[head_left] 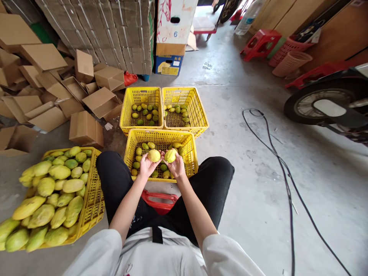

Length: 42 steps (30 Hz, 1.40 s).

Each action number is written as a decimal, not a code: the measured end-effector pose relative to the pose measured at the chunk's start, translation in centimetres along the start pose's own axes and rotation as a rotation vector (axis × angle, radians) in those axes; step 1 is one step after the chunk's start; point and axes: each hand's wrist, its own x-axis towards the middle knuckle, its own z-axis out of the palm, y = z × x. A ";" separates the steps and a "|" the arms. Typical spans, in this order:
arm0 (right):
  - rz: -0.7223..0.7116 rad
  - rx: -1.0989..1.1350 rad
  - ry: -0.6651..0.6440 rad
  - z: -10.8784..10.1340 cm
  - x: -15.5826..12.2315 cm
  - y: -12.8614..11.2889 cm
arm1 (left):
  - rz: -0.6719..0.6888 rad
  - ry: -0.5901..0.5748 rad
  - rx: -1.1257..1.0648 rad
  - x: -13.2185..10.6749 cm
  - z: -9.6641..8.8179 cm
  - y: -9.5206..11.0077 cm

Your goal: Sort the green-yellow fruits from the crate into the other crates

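Left hand [147, 167] and right hand [177, 167], half-curled, each hold a fruit [154, 155] over a crate [191, 153], cartons [86, 128] to their left, cable [278, 155] right.

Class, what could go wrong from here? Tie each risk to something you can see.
The left hand and right hand each hold a yellow fruit over the front crate; one might slip and bruise the fruit below.
The large fruit are heaped above the rim of the side crate, so a knock could roll some onto the floor.
The black cable lies loose across the floor and might trip someone.
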 end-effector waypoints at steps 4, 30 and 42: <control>0.015 -0.037 0.029 -0.1 -0.1 0.3 | -0.143 0.021 0.041 -0.1 0.1 -0.3; 0.125 0.041 0.023 -0.5 0.6 0.2 | -0.101 0.003 0.017 0.0 0.0 -0.4; 0.085 0.033 0.079 -0.1 0.2 0.5 | -0.141 0.033 0.051 0.1 -0.3 -0.4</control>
